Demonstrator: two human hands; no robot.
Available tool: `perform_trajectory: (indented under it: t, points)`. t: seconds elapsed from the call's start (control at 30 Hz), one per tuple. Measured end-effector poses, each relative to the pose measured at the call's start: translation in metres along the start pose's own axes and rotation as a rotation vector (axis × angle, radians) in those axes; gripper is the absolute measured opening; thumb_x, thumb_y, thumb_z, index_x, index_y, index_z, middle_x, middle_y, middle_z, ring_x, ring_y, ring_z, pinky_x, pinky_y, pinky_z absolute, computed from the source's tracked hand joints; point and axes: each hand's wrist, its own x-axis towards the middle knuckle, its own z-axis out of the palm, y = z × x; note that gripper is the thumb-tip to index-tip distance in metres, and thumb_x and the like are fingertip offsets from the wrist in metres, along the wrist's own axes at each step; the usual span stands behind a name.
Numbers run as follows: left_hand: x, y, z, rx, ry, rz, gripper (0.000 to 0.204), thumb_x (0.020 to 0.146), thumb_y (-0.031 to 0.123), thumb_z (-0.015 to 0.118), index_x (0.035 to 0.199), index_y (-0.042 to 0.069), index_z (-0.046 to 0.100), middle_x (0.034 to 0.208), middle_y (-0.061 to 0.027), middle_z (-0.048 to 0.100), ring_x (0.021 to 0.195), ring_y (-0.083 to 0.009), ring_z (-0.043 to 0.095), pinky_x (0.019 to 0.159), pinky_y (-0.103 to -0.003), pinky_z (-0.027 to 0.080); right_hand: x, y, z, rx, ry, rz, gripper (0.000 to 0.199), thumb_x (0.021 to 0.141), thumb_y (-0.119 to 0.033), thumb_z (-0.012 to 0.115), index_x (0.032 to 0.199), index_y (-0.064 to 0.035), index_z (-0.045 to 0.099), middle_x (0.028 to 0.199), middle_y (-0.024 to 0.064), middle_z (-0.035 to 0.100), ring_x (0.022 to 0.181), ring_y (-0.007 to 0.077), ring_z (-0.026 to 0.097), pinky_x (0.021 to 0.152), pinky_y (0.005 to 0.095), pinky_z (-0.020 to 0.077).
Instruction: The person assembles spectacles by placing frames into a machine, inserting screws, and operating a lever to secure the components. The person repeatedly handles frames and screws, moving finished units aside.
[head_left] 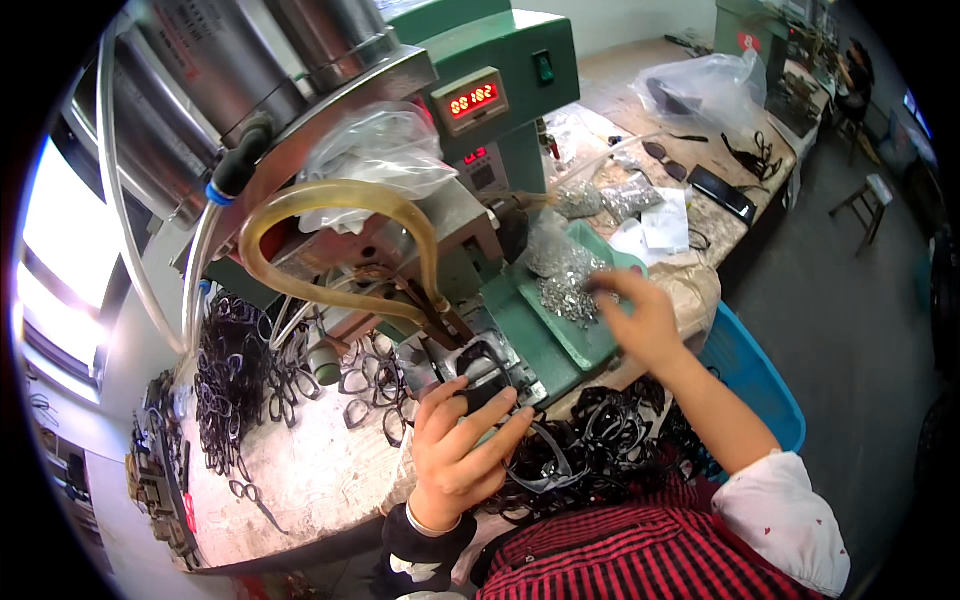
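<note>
My left hand (462, 440) holds a black eyeglass frame (487, 368) against the metal fixture of a green press machine (500, 70), fingers curled round the frame's near side. My right hand (640, 315) is blurred and reaches into a green tray (560, 335) of small silvery metal parts (565, 285), its fingertips on the pile. Whether it has pinched a part cannot be told. A yellowish hose (330, 200) loops above the fixture.
Many black eyeglass frames lie heaped at the left (235, 380) and in my lap (590, 440). A blue bin (750, 370) stands at my right. Farther along the bench are plastic bags (700, 85), sunglasses (665, 160) and a dark phone (722, 190). A stool (862, 205) stands on the floor.
</note>
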Motion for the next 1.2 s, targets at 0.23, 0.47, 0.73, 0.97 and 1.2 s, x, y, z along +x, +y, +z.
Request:
perform_trajectory:
  t: [0.23, 0.47, 0.73, 0.97, 1.2]
  points:
    - [0.005, 0.009, -0.008, -0.003, -0.103, -0.065, 0.043, 0.062, 0.008, 0.076, 0.105, 0.012, 0.076, 0.112, -0.0037, 0.070, 0.083, -0.0247, 0.057, 0.094, -0.049, 0.053, -0.007, 0.021, -0.007, -0.177, -0.023, 0.093, 0.020, 0.080, -0.010, 0.069, 0.100, -0.0037, 0.070, 0.099, 0.0125, 0.070, 0.095, 0.0321, 0.067, 0.084, 0.0408, 0.0519]
    - [-0.007, 0.014, 0.006, -0.018, -0.004, -0.125, 0.039, 0.069, 0.006, 0.078, 0.107, 0.013, 0.076, 0.115, -0.0047, 0.070, 0.082, -0.0254, 0.056, 0.093, -0.049, 0.052, -0.028, 0.002, 0.012, -0.472, -0.072, -0.039, 0.008, 0.075, -0.013, 0.071, 0.079, -0.0068, 0.068, 0.084, 0.0100, 0.062, 0.089, 0.0319, 0.060, 0.075, 0.0456, 0.0491]
    - [-0.102, -0.081, -0.042, 0.503, -0.007, -0.402, 0.045, 0.082, -0.003, 0.065, 0.127, 0.000, 0.061, 0.119, -0.0215, 0.065, 0.109, -0.0430, 0.057, 0.100, -0.048, 0.044, -0.025, 0.007, 0.019, -0.218, 0.038, -0.189, 0.012, 0.080, -0.009, 0.066, 0.091, -0.0052, 0.065, 0.084, 0.0133, 0.065, 0.082, 0.0343, 0.062, 0.073, 0.0446, 0.0504]
    - [-0.160, -0.137, -0.028, 0.430, -0.317, -0.132, 0.028, 0.090, 0.007, 0.063, 0.117, 0.008, 0.070, 0.099, -0.0164, 0.068, 0.087, -0.0341, 0.061, 0.082, -0.045, 0.051, -0.029, 0.012, 0.050, -0.112, 0.164, -0.214, 0.018, 0.083, -0.008, 0.066, 0.100, -0.0056, 0.072, 0.089, 0.0108, 0.065, 0.089, 0.0308, 0.061, 0.079, 0.0401, 0.0514]
    - [-0.149, -0.125, -0.019, 0.349, -0.565, -0.276, 0.045, 0.081, 0.007, 0.063, 0.125, 0.008, 0.066, 0.103, -0.0173, 0.068, 0.103, -0.0382, 0.061, 0.093, -0.047, 0.048, -0.009, 0.014, 0.035, -0.155, 0.095, -0.169, 0.013, 0.083, -0.012, 0.067, 0.094, -0.0081, 0.072, 0.089, 0.0074, 0.066, 0.090, 0.0301, 0.062, 0.079, 0.0414, 0.0509]
